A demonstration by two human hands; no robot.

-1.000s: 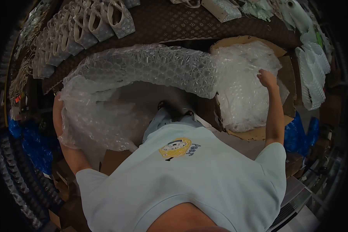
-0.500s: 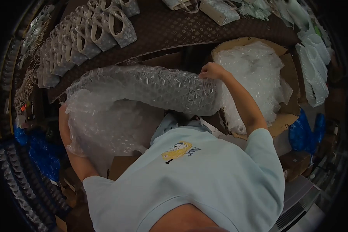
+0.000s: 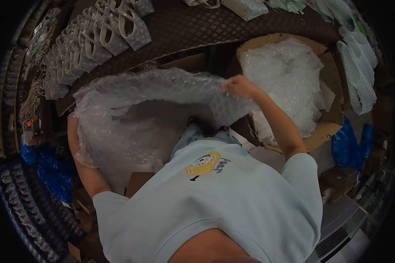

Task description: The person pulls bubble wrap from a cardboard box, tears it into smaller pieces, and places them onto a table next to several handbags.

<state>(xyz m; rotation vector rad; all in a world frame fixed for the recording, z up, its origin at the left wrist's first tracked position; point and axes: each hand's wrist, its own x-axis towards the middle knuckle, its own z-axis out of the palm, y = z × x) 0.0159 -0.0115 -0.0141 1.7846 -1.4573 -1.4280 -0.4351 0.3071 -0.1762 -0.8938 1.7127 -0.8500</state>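
A long, wide piece of clear bubble wrap [image 3: 114, 127] stretches between my arms, bunched on the left and arching across to the right. My right hand [image 3: 238, 86] is closed on its upper right edge, near the open cardboard box. On the left, the wrap covers my left hand, so its fingers are hidden; only the wrist and forearm show beside the sheet.
More bubble wrap [image 3: 285, 83] fills an open cardboard box [image 3: 332, 79] at right. A patterned brown table [image 3: 180, 33] with rows of small handled bags [image 3: 114, 39] lies ahead. Blue plastic bags [image 3: 344, 144] hang right; a brown carton [image 3: 338, 179] sits below them.
The bubble wrap's right part has dropped and narrowed, and the gap beneath the arch is wider. My right hand has shifted slightly, still gripping the wrap; the view has shifted a little.
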